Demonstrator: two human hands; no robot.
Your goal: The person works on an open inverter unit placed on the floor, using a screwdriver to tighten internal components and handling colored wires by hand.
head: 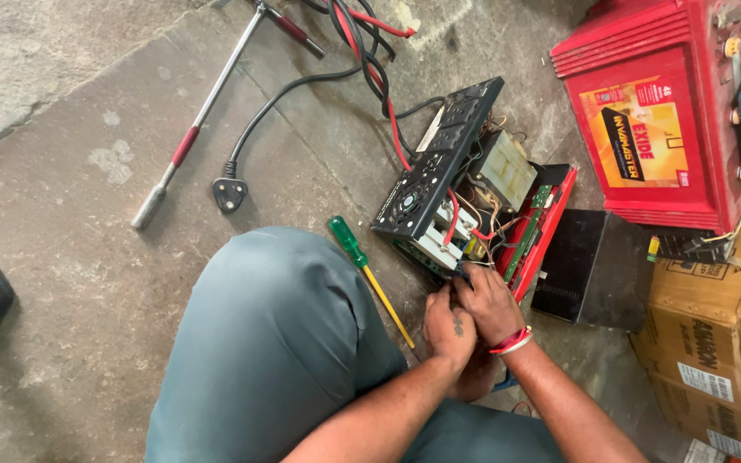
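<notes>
Opened black-and-red inverter unit with exposed wiring and transformer sits on concrete floor, beside red battery. Left hand and right hand pressed together at its near edge; fingers curled, what they're pinching can't tell. Green-handled screwdriver lying just beside.

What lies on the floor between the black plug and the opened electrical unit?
In the head view, a green-handled screwdriver lies between the plug and the opened unit, beside the person's knee.
</notes>
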